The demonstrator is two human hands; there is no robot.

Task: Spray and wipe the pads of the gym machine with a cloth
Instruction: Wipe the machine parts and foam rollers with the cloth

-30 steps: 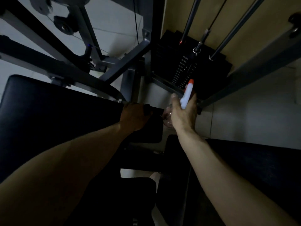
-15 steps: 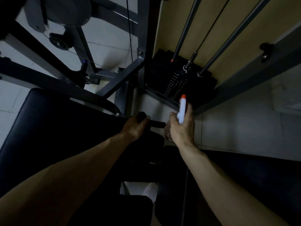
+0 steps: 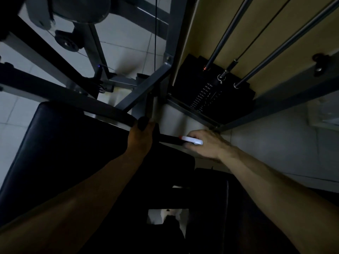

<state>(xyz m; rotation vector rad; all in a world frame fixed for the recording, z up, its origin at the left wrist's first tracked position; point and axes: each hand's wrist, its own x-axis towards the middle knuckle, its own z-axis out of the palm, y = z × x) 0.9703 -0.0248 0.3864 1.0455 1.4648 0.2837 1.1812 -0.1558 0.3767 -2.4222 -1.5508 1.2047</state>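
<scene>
As the head view looks steeply down in dim light, the items are as follows. Item one: large black pad (image 3: 64, 153), filling the left and centre of the frame, its far edge under a grey frame beam (image 3: 145, 90). Item two: left hand (image 3: 141, 138), at frame centre on that far edge, fingers curled round a black bar (image 3: 168, 139) whose capped end shows above the knuckles; whether a cloth lies under the palm cannot be told. Item three: right hand (image 3: 207, 145), just right of centre, wrapped round a spray bottle (image 3: 192, 141); only the white head with its red tip shows, lying level and pointing left toward the bar and the left hand, the tip just beside the bar's near end. Item four: second dark padded surface (image 3: 211, 208), lower centre, detail lost in shadow. Item five: black weight stack (image 3: 211, 96) with white numbering, upper right of centre, with two steel guide rods (image 3: 229, 32) and a cable running up out of frame. Item six: pulley wheel (image 3: 66, 44), upper left, over a pale tiled floor (image 3: 126, 43).
</scene>
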